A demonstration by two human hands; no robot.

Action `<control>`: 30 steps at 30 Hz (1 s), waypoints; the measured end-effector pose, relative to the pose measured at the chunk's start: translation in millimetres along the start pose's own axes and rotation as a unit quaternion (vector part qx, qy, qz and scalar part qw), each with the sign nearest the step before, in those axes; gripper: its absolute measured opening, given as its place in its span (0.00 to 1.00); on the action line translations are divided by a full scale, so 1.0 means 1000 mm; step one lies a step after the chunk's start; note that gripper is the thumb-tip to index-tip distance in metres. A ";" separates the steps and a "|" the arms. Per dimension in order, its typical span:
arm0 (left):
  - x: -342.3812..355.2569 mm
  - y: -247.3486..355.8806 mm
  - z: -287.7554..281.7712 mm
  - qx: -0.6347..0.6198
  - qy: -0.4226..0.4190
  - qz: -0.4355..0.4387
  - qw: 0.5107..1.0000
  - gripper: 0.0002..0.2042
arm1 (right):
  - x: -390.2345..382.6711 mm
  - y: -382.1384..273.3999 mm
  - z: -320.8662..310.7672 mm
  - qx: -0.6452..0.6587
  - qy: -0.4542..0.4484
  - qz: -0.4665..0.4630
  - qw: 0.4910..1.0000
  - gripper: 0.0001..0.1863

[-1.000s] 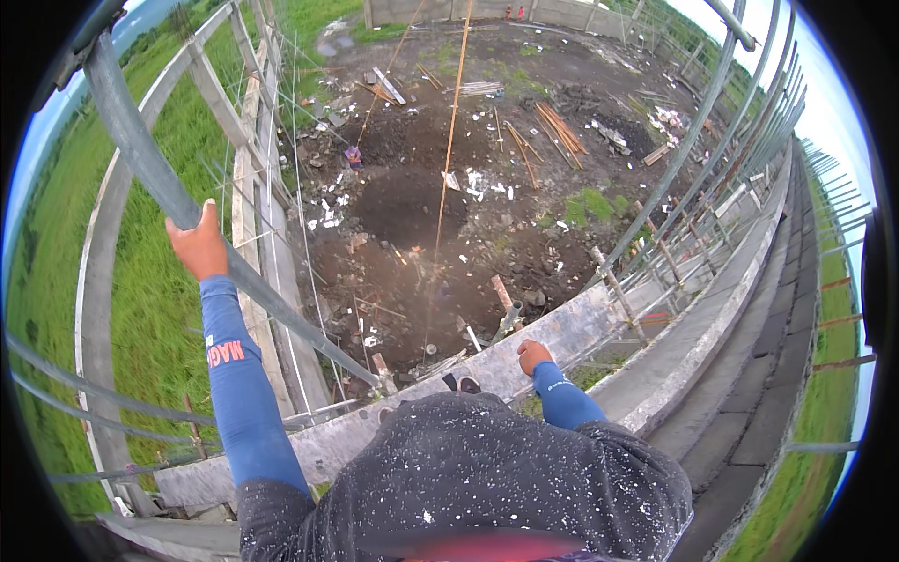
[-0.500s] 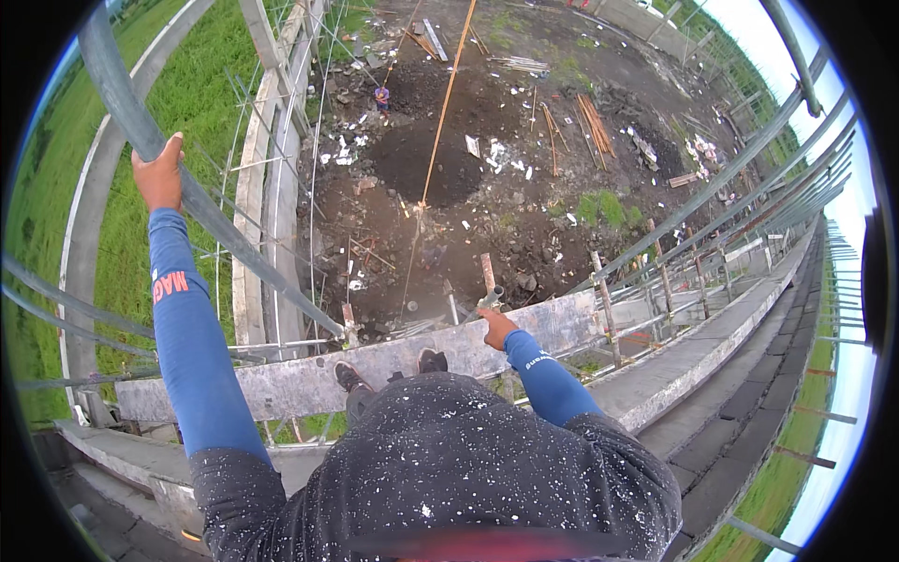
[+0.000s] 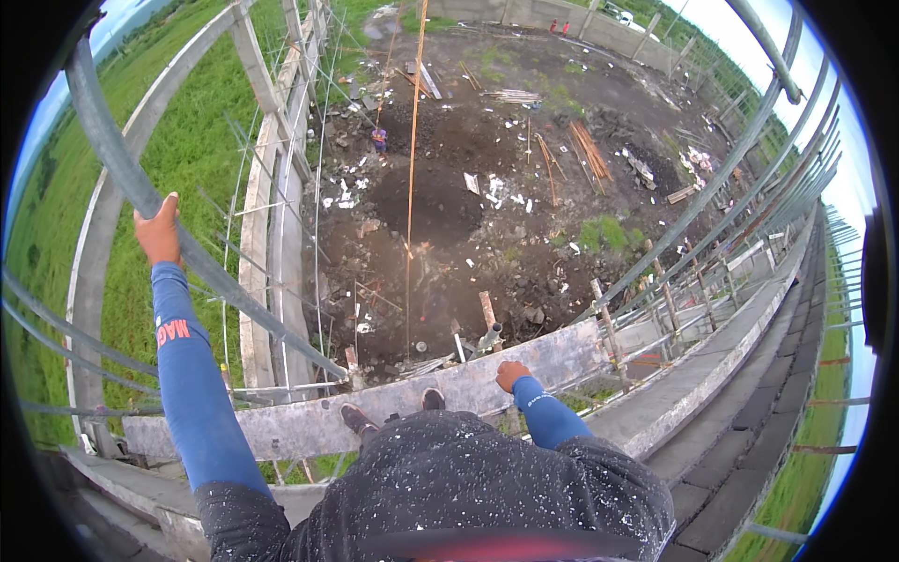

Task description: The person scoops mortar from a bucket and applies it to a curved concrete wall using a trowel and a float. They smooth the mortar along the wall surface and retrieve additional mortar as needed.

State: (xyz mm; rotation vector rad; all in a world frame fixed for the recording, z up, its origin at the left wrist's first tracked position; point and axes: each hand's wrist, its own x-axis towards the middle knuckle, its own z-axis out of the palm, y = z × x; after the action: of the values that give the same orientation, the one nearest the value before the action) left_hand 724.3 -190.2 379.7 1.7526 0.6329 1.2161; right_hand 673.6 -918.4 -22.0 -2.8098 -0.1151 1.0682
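My left hand (image 3: pixel 157 232) is closed around a long grey scaffold pipe (image 3: pixel 229 279), which slants from the upper left down toward the plank by my feet. In front of me my right hand (image 3: pixel 511 377) is held over the stained scaffold plank (image 3: pixel 309 421), its fingers curled into a fist. Nothing shows in that fist, though its underside is hidden. Just beyond it, apart from the hand, the end of a short grey pipe (image 3: pixel 491 337) sticks up past the plank. My shoes (image 3: pixel 433 399) stand on the plank.
A taut orange rope (image 3: pixel 413 150) runs down to the rubble-strewn ground far below, where a person (image 3: pixel 379 139) stands. Long pipes (image 3: pixel 698 206) rise on the right beside a concrete ledge (image 3: pixel 693 389). Concrete beams (image 3: pixel 272 220) and scaffold poles stand at the left.
My right hand has come off the short pipe end and drawn back toward me over the plank. My left hand stays on the long pipe. The view has shifted slightly.
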 end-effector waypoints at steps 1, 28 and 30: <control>0.000 -0.001 0.002 0.000 0.010 0.005 1.000 0.22 | 0.002 -0.004 -0.001 0.008 0.005 0.000 1.000 0.17; -0.005 -0.009 0.015 0.100 0.091 0.048 0.990 0.26 | 0.009 -0.085 -0.007 0.009 -0.018 -0.112 0.993 0.19; -0.006 -0.009 0.015 0.096 0.092 0.049 0.990 0.25 | 0.014 -0.087 -0.004 0.007 -0.020 -0.116 0.993 0.19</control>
State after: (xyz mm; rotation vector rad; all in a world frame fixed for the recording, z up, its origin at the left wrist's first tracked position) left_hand 736.0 -196.2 367.3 1.8620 0.8027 1.4357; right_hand 684.2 -831.1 -14.8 -2.6803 -0.4243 1.0641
